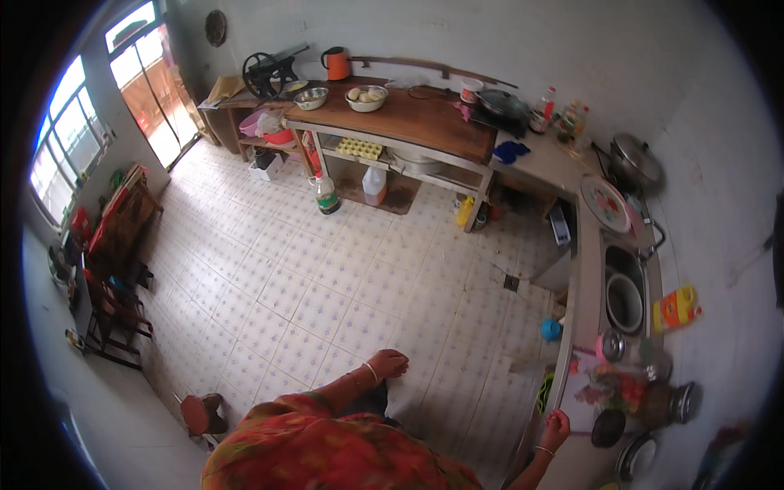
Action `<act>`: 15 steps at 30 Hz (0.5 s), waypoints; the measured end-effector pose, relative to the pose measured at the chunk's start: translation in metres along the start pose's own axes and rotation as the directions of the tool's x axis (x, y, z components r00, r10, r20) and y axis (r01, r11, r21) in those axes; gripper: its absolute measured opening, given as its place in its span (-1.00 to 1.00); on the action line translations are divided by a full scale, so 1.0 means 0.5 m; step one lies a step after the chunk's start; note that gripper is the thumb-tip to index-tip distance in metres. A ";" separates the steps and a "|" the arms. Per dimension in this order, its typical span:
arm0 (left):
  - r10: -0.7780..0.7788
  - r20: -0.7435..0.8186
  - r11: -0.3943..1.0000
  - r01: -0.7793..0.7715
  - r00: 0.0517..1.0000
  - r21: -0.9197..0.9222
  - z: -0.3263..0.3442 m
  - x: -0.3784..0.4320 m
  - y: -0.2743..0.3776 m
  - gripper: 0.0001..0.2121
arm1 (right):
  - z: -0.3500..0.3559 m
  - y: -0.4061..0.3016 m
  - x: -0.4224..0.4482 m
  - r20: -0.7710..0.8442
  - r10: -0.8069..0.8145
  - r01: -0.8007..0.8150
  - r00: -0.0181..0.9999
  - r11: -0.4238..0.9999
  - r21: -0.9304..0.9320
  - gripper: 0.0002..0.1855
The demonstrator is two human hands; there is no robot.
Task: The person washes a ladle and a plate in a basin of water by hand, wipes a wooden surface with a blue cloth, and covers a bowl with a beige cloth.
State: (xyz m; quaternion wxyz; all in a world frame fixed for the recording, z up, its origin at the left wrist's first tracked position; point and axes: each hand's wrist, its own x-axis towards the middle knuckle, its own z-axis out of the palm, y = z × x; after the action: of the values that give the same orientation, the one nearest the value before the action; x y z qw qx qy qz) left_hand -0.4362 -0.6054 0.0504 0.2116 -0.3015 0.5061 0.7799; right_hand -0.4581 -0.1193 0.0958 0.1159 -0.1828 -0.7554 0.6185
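My left hand (390,364) hangs over the tiled floor in front of my body, fingers curled, with nothing seen in it. At the lower right, my right hand (557,422) is beside the front edge of the counter (576,422), its fingers bent; whether it touches the edge or holds something small, I cannot tell. A bracelet circles each wrist. Near the right hand a dark round object (608,427) lies on the counter, with a jar with a metal lid (664,404) farther right.
A metal sink (625,263) is set in the right counter. A wooden-topped table (416,119) carries bowls along the far wall. A plastic oil bottle (326,195) stands on the floor. At left are a wooden chair (113,306) and a red-topped stool (197,414).
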 end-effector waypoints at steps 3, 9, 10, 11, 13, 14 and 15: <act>0.019 -0.017 0.999 -0.020 1.000 -0.047 -0.074 0.059 0.083 -0.79 | 0.130 -0.017 0.094 0.025 0.000 0.000 1.000 1.000 -0.002 -0.86; 0.102 -0.152 0.968 -0.134 0.983 -0.214 -0.265 0.119 0.293 -0.81 | 0.417 -0.035 0.235 0.127 0.029 -0.022 0.991 0.998 -0.054 -0.88; 0.099 -0.176 0.961 -0.140 0.979 -0.238 -0.289 0.138 0.323 -0.81 | 0.459 -0.037 0.248 0.117 0.026 -0.024 0.993 1.000 -0.016 -0.89; 0.096 -0.198 0.954 -0.147 0.975 -0.262 -0.309 0.159 0.355 -0.81 | 0.498 -0.041 0.267 0.135 0.035 -0.032 0.990 0.999 -0.018 -0.89; 0.092 -0.225 0.942 -0.158 0.970 -0.296 -0.353 0.202 0.404 -0.82 | 0.571 -0.043 0.293 0.164 0.064 -0.061 0.984 0.998 -0.023 -0.89; 0.093 -0.215 0.934 -0.160 0.972 -0.319 -0.374 0.228 0.421 -0.82 | 0.600 -0.041 0.306 0.154 0.063 -0.053 0.986 0.996 -0.069 -0.89; 0.098 -0.205 0.925 -0.165 0.974 -0.341 -0.396 0.254 0.441 -0.83 | 0.634 -0.037 0.321 0.167 0.068 -0.054 0.984 0.995 -0.083 -0.87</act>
State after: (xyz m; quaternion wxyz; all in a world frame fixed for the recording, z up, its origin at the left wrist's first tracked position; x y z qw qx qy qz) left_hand -0.6183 -0.8715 0.0490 0.0530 -0.3709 0.3929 0.8398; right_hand -0.7331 -0.3378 0.0397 0.0250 -0.1569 -0.7802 0.6050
